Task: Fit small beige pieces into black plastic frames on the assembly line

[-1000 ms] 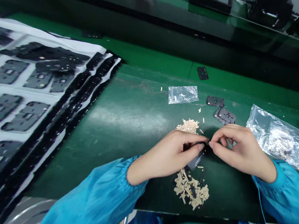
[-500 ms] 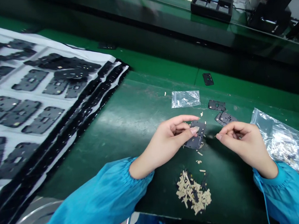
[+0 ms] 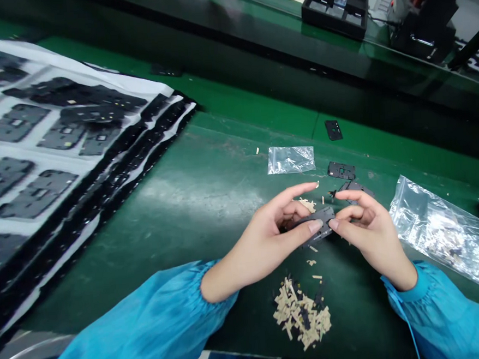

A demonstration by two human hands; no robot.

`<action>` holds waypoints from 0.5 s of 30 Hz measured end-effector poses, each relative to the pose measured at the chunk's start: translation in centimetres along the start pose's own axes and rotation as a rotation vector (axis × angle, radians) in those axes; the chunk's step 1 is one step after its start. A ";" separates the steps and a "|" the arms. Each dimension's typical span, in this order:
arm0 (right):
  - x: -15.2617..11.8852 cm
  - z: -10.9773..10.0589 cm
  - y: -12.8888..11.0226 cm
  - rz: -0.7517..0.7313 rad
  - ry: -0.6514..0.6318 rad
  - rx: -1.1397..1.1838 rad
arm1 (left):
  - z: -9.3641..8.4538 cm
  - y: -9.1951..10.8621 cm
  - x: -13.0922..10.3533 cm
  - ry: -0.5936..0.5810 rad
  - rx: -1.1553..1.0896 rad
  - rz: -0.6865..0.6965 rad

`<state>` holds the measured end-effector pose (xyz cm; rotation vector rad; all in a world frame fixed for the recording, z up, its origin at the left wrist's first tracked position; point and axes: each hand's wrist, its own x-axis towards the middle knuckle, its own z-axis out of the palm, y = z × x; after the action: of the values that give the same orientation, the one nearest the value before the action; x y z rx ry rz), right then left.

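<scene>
My left hand is closed on a thin black plastic plate, its thumb on top and its index finger stretched out past the plate. A tiny pale bit sits at that fingertip. My right hand has its thumb and a bent finger at the plate's right edge. Its index finger is raised, with a small black scrap at the tip. The plate is tilted, and part of it hides behind my fingers. Below lies a pile of beige and black scraps. More beige pieces lie behind the plate.
Stacked trays of black plates fill the left side. An empty clear bag and several loose black plates lie beyond my hands. A clear bag of small pieces is at right. A black box stands on the back shelf.
The plate has turned from nearly upright to a flatter tilt. My right hand has come left to its edge, its index finger now raised with a black scrap. The view has shifted slightly.
</scene>
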<state>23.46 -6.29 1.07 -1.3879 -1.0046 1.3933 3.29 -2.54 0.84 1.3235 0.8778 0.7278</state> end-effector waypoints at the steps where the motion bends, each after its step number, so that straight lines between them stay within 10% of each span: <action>1: 0.0 0.1 0.1 -0.008 0.038 0.036 | 0.1 -0.1 0.1 0.006 -0.037 -0.024; 15: -0.1 0.1 0.1 -0.118 0.175 -0.099 | 0.0 0.0 0.8 0.168 -0.082 -0.093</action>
<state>23.37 -6.42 0.98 -1.4704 -1.0337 1.1282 3.71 -1.90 0.77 1.1530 1.0261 0.8018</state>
